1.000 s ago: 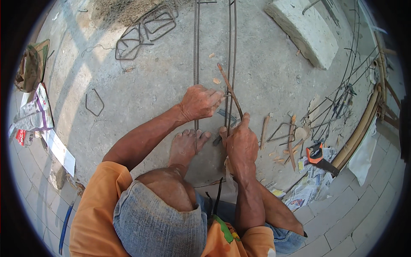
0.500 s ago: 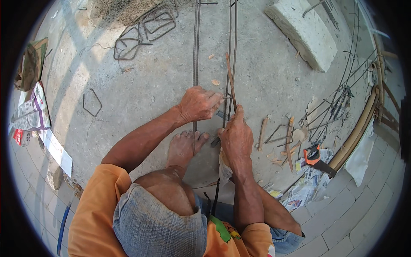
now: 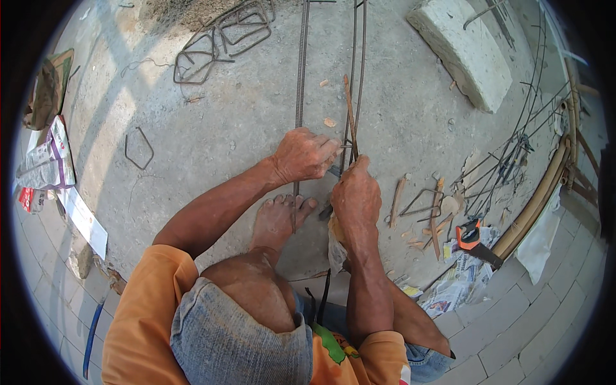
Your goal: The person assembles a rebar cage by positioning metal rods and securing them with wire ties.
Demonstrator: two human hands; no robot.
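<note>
Long steel rods run away from me over the concrete, a left pair (image 3: 301, 70) and a right pair (image 3: 360, 58), with short crosspieces at the far end. My left hand (image 3: 305, 154) is closed over the left pair, its fingers reaching toward a short crosspiece near the right pair. What exactly its fingers pinch is hidden. A thin, rusty-brown bar or stick (image 3: 349, 106) is gripped in my right hand (image 3: 357, 197); it slants up beside the right rods. Under my right wrist hangs a crumpled piece of clear plastic (image 3: 337, 247). My bare foot (image 3: 280, 221) rests against the left rods.
Bent wire stirrups (image 3: 196, 59) lie at the far left, with a single one (image 3: 139, 149) nearer. A concrete block (image 3: 465, 54) sits far right. To the right are wood scraps (image 3: 398, 200), an orange-and-black handsaw (image 3: 471, 237), newspaper (image 3: 452, 282) and a tied rod frame (image 3: 513, 154).
The whole view has shifted slightly to the right. My right hand has moved a little left relative to the rods; both hands keep nearly the same grip.
</note>
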